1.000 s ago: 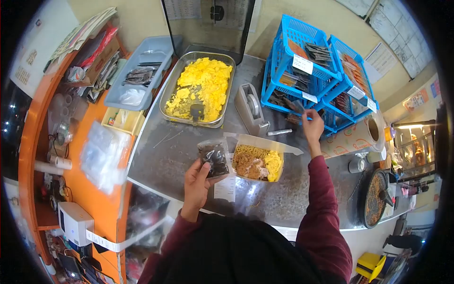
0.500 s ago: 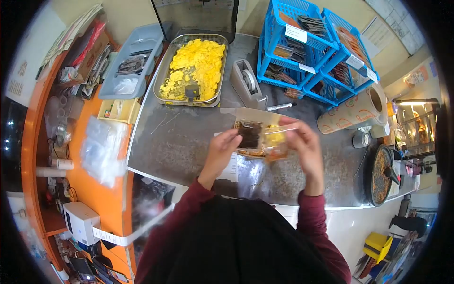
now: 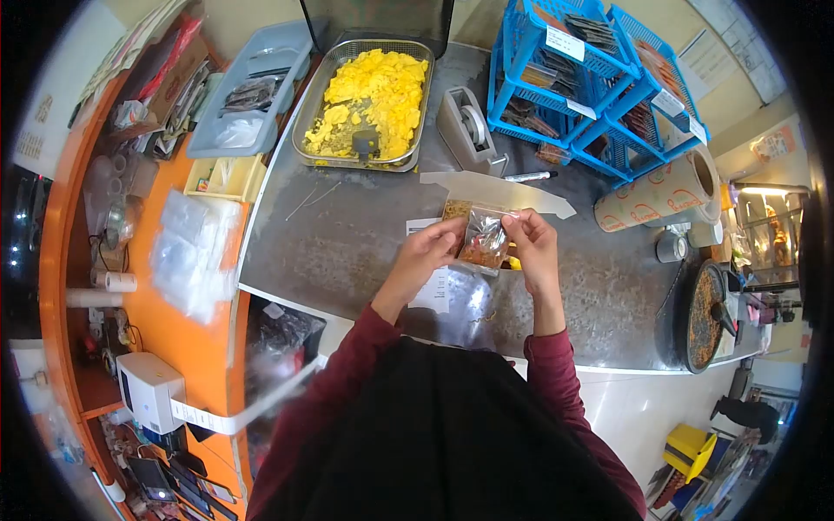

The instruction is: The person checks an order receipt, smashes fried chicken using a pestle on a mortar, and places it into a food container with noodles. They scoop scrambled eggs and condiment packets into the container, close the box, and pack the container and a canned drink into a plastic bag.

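One clear packet (image 3: 483, 243) over the open food box (image 3: 526, 196) on the bench (image 3: 599, 295), long side pointing away from wearer. Right hand (image 3: 536, 249) pinches its far right corner; left hand (image 3: 423, 258) at its left edge (grip: can't tell).

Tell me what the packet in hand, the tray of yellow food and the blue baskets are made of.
Packet: thin, glossy clear plastic, by its bright glints and see-through front.
Tray: probably metal, perhaps stainless steel, by its grey sheen and thin rim.
Baskets: most likely moulded plastic, fairly smooth, by the even blue colour and slotted sides.
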`<state>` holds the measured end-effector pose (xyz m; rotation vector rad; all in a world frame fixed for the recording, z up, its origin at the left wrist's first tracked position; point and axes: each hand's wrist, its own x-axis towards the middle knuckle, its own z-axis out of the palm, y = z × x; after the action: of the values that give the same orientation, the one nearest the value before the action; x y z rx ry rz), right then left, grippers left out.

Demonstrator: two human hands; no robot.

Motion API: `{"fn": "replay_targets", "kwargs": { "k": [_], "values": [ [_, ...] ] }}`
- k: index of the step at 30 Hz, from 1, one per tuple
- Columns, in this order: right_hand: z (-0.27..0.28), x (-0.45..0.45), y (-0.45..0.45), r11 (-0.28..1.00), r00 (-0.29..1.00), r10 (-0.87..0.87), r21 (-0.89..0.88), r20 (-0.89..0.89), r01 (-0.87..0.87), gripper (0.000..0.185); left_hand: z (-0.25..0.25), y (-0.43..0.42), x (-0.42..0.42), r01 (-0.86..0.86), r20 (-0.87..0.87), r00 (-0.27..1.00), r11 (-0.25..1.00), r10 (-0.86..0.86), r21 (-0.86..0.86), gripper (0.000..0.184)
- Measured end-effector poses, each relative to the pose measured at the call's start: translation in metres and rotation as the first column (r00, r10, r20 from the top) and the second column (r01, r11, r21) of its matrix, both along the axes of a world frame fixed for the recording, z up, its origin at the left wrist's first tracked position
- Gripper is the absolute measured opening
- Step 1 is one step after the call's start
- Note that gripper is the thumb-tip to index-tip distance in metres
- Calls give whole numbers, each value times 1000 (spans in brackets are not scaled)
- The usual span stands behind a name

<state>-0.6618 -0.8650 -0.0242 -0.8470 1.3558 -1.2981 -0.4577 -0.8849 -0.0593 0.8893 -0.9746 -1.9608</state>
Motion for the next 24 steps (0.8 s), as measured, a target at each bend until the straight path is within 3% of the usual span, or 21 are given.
{"fn": "replay_targets", "kwargs": {
  "k": [4,7,11,12,15,16,19,24],
  "values": [
    [-10,-9,-3,999,990,-29,-29,-141,25,15,-7,4,28,-135,55,989,988,140,-79,38],
    [-7,-1,-6,996,986,-91,-26,-143,88,15,-17,9,48,-223,124,965,973,229,-63,38],
    [-43,13,-17,991,990,-89,-109,-112,77,14,-25,20,62,-289,195,936,956,294,-56,38],
    [-50,20,-19,976,973,-152,-182,-172,120,14,-27,23,65,-298,212,929,953,303,-56,39],
    [-59,28,-15,963,800,-267,-181,-538,200,14,-31,28,70,-324,247,911,943,331,-69,39],
    [-62,29,-14,951,760,-307,-212,-573,224,14,-32,30,72,-331,258,905,941,339,-76,39],
    [-62,30,-12,962,792,-274,-158,-545,224,14,-36,36,79,-342,279,894,936,352,-85,39],
    [-66,28,-8,985,839,-114,-168,-532,28,14,-41,36,79,-312,305,897,947,319,-74,38]
  ]
}}
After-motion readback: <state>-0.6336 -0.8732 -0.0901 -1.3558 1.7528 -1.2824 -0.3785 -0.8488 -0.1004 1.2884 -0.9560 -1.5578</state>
